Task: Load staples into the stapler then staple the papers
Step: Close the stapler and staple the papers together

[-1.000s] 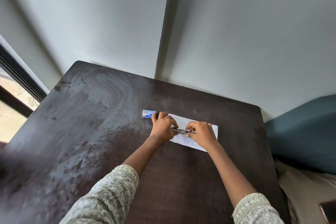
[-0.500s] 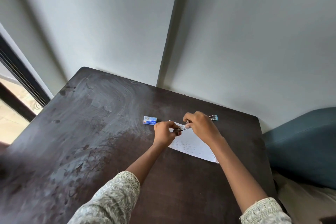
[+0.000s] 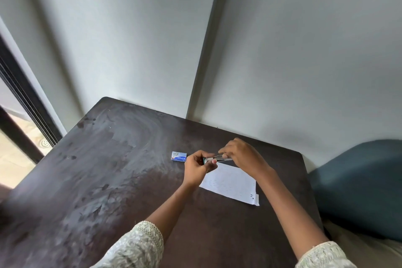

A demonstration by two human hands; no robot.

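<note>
The stapler [image 3: 214,159] is held above the table [image 3: 108,180], its long axis running left to right, pinched at either end by the left hand [image 3: 196,168] and right hand [image 3: 241,155]. The staple box [image 3: 178,156] lies just left; the papers [image 3: 230,183] lie nearer.

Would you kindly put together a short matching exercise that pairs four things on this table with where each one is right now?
Things:
1. stapler
2. staple box
3. papers
4. table

Places:
A. lying flat on the table, below the right hand
B. held above the table between both hands
C. under everything, dark and smudged
D. on the table, just left of the left hand

Pairs: 1-B, 2-D, 3-A, 4-C
</note>
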